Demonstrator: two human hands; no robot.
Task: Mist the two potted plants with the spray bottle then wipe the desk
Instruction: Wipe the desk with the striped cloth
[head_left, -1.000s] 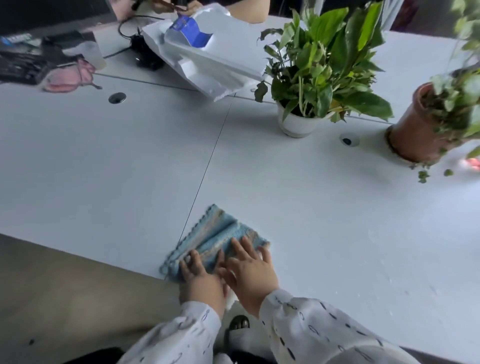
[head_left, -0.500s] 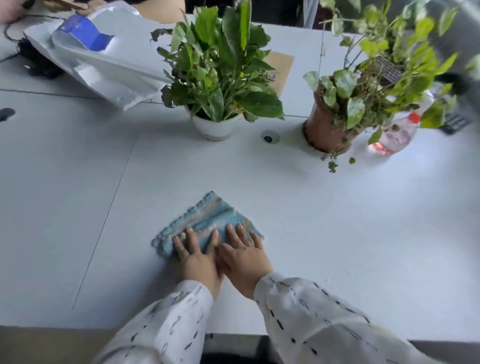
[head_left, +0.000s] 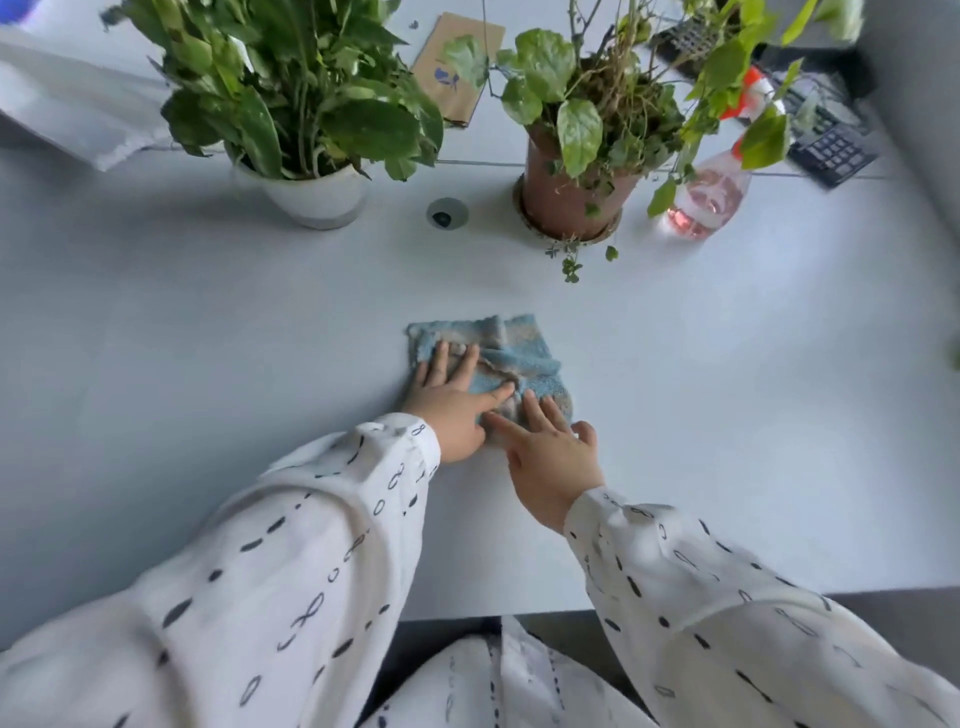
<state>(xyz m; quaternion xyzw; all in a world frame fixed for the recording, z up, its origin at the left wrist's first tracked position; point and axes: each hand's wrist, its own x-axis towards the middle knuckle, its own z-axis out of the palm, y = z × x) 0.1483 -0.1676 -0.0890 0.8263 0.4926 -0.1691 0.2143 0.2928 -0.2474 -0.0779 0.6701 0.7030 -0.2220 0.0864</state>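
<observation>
Leaves (head_left: 763, 137) hid most of the head of the spray bottle (head_left: 709, 195). The left hand (head_left: 449, 410) and right hand (head_left: 553, 457) covered the near edge of the cloth (head_left: 524, 358). Print on the brown card (head_left: 457, 67) was too small to read.

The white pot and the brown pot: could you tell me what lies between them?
In the head view, a round grommet set in the desk lies between the white pot and the brown pot; the rest is bare desk.

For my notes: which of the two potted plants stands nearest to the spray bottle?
The plant in the brown pot, on the right; the spray bottle stands beside it. The white pot is farther left.
</observation>
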